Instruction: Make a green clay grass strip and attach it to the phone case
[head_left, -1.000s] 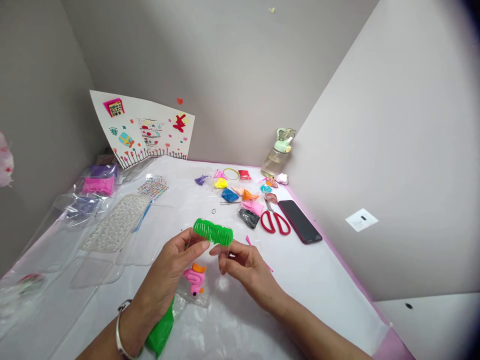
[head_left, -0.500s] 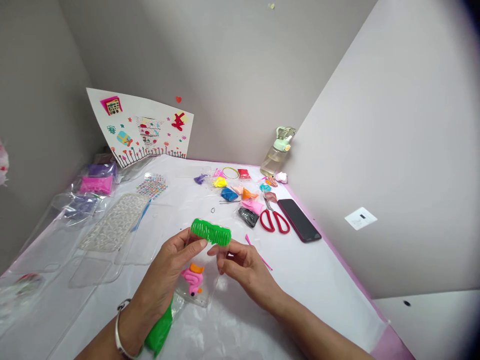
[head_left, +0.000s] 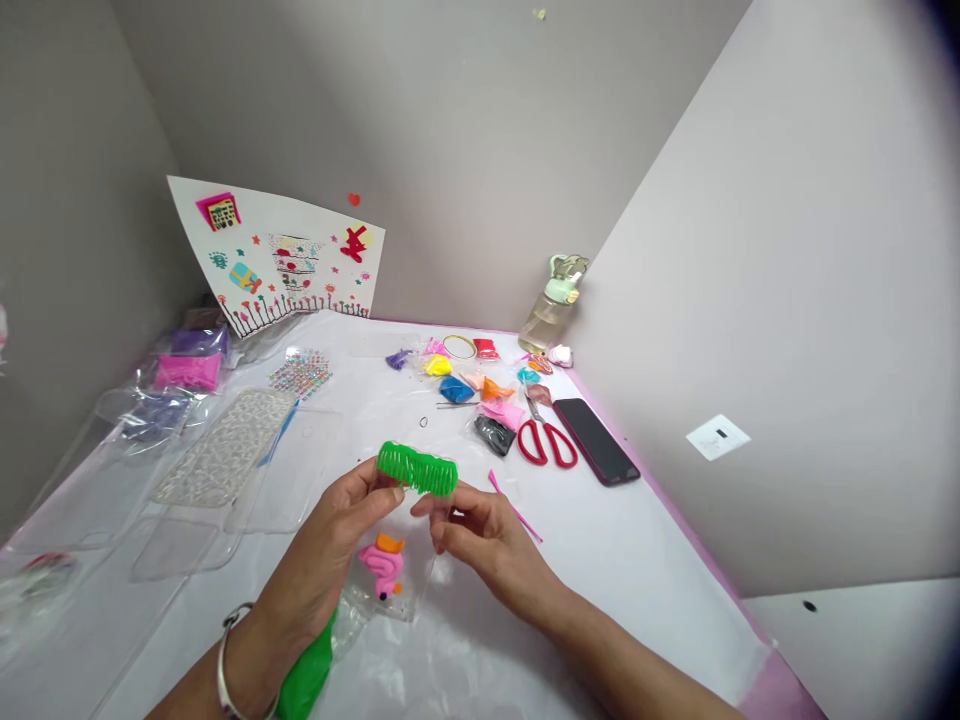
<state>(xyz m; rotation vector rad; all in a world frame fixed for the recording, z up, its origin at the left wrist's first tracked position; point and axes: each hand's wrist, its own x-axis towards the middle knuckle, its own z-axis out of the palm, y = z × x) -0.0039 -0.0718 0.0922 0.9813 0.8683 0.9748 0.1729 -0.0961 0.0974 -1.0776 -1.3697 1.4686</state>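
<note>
Between both hands is a clear phone case, tilted, with a fringed strip of green clay across its far end. A pink clay bird figure with orange parts and a black tip sits on its surface. My left hand grips the left edge, thumb just below the green strip. At the right edge, my right hand holds the case with bent fingers beneath the strip's end. A bag of green clay lies by my left wrist, partly covered by the arm.
Red-handled scissors, a phone and several small clay packets lie to the right. A pink stick is near my right hand. Clear cases and a gem sheet lie left; a bottle stands behind.
The view has shifted slightly. Both hands still hold the phone case in nearly the same pose, and the green strip and bird figure look the same.
</note>
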